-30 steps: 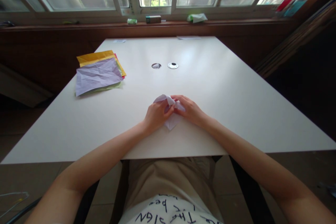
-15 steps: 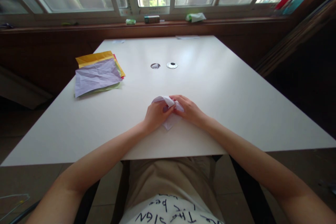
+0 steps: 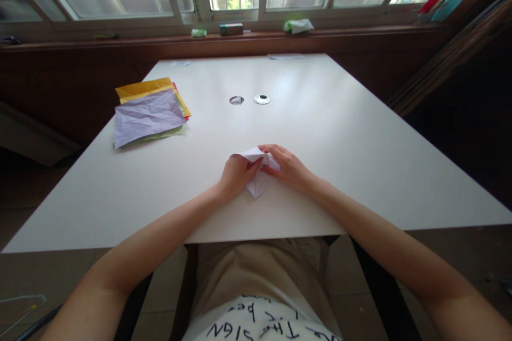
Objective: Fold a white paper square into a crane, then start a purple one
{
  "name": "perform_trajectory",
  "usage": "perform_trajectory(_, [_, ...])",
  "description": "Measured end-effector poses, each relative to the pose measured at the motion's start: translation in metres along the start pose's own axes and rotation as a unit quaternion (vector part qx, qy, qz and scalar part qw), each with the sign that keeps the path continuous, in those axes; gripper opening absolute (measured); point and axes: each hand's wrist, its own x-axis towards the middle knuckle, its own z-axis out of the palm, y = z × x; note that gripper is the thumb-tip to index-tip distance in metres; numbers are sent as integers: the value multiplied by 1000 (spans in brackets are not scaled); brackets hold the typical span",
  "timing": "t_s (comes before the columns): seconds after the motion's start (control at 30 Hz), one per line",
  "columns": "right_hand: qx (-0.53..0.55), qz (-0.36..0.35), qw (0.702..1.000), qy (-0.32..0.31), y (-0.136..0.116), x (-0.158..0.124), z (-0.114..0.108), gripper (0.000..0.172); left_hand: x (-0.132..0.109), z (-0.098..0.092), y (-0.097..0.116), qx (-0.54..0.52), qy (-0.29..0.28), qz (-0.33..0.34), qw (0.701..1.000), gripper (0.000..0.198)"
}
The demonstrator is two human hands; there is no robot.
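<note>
White tabletop (image 3: 352,149) under folded paper (image 3: 256,184), tip toward lap (image 3: 256,264), long axis unclear, left hand (image 3: 238,173), right hand (image 3: 288,166) clamped on it

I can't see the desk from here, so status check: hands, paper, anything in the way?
Left hand and right hand gripping the folded pale paper. Its pointed corner faces the person. Sheet stack off left, not in the way.

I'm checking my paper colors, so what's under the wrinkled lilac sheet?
Yellow paper, red paper and green paper stick out from beneath the lilac sheet; whatever it fully covers is hidden.
</note>
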Motion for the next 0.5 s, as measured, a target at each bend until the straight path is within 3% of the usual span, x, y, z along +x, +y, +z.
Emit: perform_trajectory(0.5, [4,-6,1000,11,0,1,3,41,3,6,-11,9,-2,2,1000,20])
